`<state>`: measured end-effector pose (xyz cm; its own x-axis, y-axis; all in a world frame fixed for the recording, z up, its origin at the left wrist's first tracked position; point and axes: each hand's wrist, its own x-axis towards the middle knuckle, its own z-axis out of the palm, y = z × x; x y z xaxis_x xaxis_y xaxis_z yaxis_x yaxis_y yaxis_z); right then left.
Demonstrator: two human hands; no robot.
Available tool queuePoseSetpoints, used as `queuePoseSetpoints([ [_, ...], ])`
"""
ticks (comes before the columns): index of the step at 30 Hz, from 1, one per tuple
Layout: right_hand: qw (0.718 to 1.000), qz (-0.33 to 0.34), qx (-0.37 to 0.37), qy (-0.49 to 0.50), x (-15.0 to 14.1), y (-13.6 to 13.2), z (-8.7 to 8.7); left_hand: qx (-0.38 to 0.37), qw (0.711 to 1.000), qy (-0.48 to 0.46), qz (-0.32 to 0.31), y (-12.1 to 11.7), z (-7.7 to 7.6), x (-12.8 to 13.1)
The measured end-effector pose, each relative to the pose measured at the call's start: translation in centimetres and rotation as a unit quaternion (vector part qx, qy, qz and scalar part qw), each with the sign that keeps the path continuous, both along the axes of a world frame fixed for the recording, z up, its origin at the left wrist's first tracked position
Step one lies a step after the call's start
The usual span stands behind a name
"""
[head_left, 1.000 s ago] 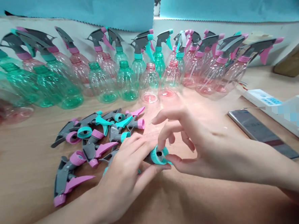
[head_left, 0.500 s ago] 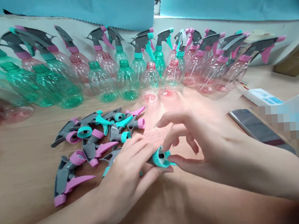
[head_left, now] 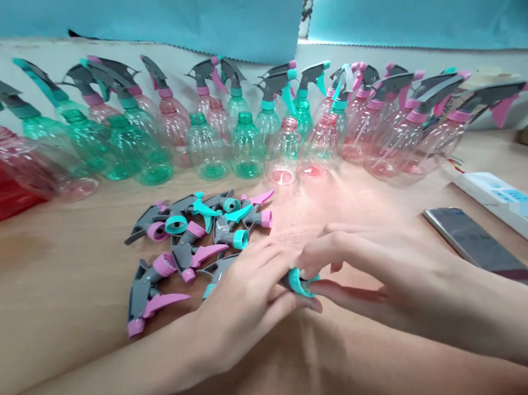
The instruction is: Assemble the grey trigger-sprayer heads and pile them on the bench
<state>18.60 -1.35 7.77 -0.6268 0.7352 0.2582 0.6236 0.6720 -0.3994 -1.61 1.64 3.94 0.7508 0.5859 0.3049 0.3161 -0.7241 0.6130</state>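
My left hand (head_left: 247,300) is closed around a grey trigger spray head with a teal collar (head_left: 301,282), its collar end pointing right. The fingertips of my right hand (head_left: 358,269) are bent over the collar's opening, with the thumb at its lower edge. Whether something small sits between those fingertips is hidden. Left of my hands lies a loose pile of grey spray heads with pink and teal parts, among them a pink-collared spray head (head_left: 147,294) at the near left. Another spray head (head_left: 219,272) is partly covered by my left hand.
Across the back stand pink and green clear bottles, several open, such as a green bottle (head_left: 247,148), others fitted with spray heads. A red item (head_left: 4,186) sits at far left. At right lie a phone (head_left: 476,238) and a white power strip (head_left: 505,197).
My right fingers have closed in on the teal collar and now cover its opening. The left hand keeps its hold. The view has shifted, so the bottles and pile appear further right.
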Motion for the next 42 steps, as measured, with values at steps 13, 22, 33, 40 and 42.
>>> queuePoseSetpoints([
  [13,0.990,-0.116,0.063,0.051,-0.2,-0.2,-0.4,-0.056,0.925,-0.048,0.372,2.1,2.9,-10.1],
  [22,0.997,-0.070,0.039,0.016,-2.0,0.6,-1.6,-0.038,0.954,0.113,0.274,7.0,0.7,-17.3],
  [33,0.995,-0.098,-0.008,-0.030,-1.1,0.1,-2.2,0.064,0.880,0.115,0.457,3.5,-2.2,-15.7],
  [40,0.994,-0.084,-0.001,-0.065,-0.7,-0.8,-2.1,0.102,0.887,0.113,0.436,3.3,-3.6,-14.2],
  [42,0.995,-0.077,-0.001,-0.061,-0.1,-1.1,-2.1,0.116,0.889,0.115,0.429,4.1,-3.4,-13.6],
])
